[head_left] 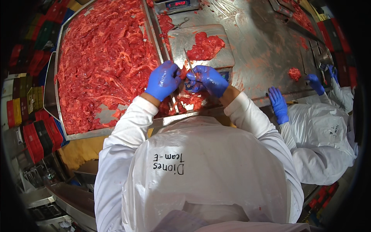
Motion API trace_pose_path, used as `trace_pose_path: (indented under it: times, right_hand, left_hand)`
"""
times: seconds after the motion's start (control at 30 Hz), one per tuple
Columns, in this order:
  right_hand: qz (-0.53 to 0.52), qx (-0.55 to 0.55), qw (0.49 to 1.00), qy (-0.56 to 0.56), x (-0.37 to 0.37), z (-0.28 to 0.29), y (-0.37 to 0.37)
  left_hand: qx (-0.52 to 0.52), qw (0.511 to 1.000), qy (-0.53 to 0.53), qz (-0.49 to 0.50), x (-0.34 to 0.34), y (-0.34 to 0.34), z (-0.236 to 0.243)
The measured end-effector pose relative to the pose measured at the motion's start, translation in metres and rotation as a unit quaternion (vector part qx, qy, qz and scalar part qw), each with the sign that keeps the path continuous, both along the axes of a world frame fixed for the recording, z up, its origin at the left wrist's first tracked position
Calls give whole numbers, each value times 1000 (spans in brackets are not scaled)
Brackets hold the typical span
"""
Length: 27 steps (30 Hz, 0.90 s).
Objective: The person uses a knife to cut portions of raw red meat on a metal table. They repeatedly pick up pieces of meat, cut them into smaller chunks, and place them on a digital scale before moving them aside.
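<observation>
My left hand, in a blue glove, is closed on a small piece of raw red meat at the edge of a large meat-filled tray. Close beside it, my gloved right hand grips a slim pointed metal tool, tip angled up and away; its handle is hidden, so I cannot tell its exact kind. Just beyond my hands, a larger slab of raw meat rests on a metal-looking board. Red scraps lie below my hands, near the table edge.
The wide tray of raw meat fills the left. Scissors and a digital scale are beyond the board. On the steel table, a meat clump sits right, near a co-worker's gloved hand. Crates stand left.
</observation>
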State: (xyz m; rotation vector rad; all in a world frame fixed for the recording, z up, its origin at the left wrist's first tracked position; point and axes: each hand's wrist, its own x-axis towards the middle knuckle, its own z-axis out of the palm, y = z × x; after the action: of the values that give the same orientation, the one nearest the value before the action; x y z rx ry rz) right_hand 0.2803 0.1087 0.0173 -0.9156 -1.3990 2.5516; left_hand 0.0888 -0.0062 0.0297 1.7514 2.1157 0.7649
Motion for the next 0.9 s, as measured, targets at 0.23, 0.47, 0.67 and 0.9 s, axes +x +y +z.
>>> trace_pose_path:
  times: [0.23, 0.47, 0.67, 0.9]
  right_hand:
    - [240, 253, 934, 77, 64, -54, -45]
    - [-272, 148, 951, 19, 130, -12, 53]
    - [-116, 343, 932, 25, 41, 43, 42]
    - [-9, 370, 923, 101, 7, 34, -9]
  left_hand:
    - [-162, 974, 61, 149, -91, -102, -92]
    - [-86, 932, -219, 276, -121, -59, -77]
    - [127, 991, 26, 12, 1, 86, 14]
    - [104, 900, -413, 98, -46, 65, -18]
